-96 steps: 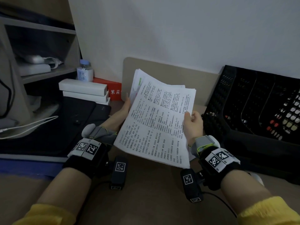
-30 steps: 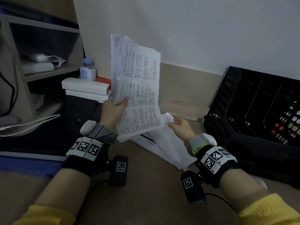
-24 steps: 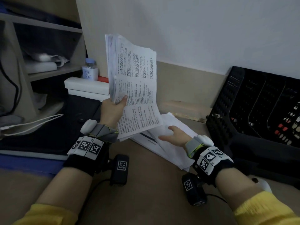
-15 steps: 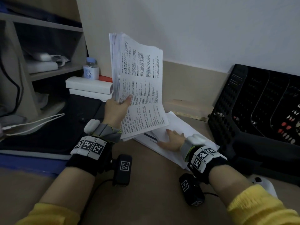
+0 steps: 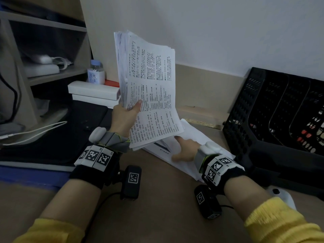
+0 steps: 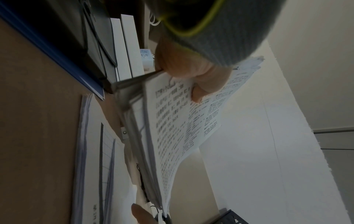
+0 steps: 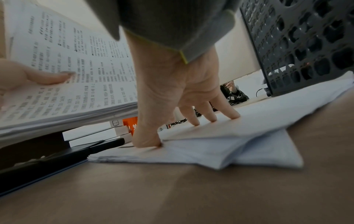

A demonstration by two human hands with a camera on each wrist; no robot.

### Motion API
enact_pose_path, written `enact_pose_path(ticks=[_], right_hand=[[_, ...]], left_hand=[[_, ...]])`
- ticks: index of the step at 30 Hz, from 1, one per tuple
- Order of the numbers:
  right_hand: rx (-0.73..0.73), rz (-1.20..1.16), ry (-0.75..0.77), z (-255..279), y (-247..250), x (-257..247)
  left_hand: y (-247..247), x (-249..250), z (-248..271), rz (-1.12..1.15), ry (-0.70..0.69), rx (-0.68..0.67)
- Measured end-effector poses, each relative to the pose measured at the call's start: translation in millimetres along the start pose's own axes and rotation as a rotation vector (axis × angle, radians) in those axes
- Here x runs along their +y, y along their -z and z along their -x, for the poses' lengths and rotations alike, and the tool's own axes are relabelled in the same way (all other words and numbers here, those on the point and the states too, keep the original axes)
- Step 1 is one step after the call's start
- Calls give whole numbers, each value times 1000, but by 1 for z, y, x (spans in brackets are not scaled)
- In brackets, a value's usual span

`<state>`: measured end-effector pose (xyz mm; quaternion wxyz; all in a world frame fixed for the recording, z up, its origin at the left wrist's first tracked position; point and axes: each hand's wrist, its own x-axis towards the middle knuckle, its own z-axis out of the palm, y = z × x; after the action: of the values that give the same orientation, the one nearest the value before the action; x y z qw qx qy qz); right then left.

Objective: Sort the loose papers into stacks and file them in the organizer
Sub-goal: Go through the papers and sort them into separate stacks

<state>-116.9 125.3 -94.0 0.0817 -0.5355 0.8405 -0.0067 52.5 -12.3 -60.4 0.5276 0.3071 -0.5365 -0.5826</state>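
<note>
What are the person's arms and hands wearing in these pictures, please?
Both arms have yellow sleeves pushed back. Each wrist carries a black band topped with white blocks of black square-patterned markers, a grey strap edged in yellow-green, and a small black camera box with a thin black cable. The left hand and right hand are bare.

You had two paper stacks: one raised (image 5: 147, 88), one flat (image 5: 185, 155) beside the one black organizer (image 5: 273, 109). Left of it sat two white boxes (image 5: 94, 92) and one bottle (image 5: 96, 72).
</note>
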Motion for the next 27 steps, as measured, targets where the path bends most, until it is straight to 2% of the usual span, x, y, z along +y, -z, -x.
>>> enact_pose_path(ticks=[4,10,16,18,23,27], right_hand=[[-31,15,-10,3,2,-5],[123,104,-105,0,3,-9],[165,163,-144,-8,-1,-6],[205,182,-200,-12,0,-4],[306,31,-427,-16,8,2],[455,-222,-568,-13,12,8]], left_hand=[[-1,2,1,3,5,-7],[1,5,2,29,2,4],[-1,9,5,51,23,16],[-1,11,6,55,22,17],[1,13,4,34,-20,49],[3,15,5,-155,-137,112]])
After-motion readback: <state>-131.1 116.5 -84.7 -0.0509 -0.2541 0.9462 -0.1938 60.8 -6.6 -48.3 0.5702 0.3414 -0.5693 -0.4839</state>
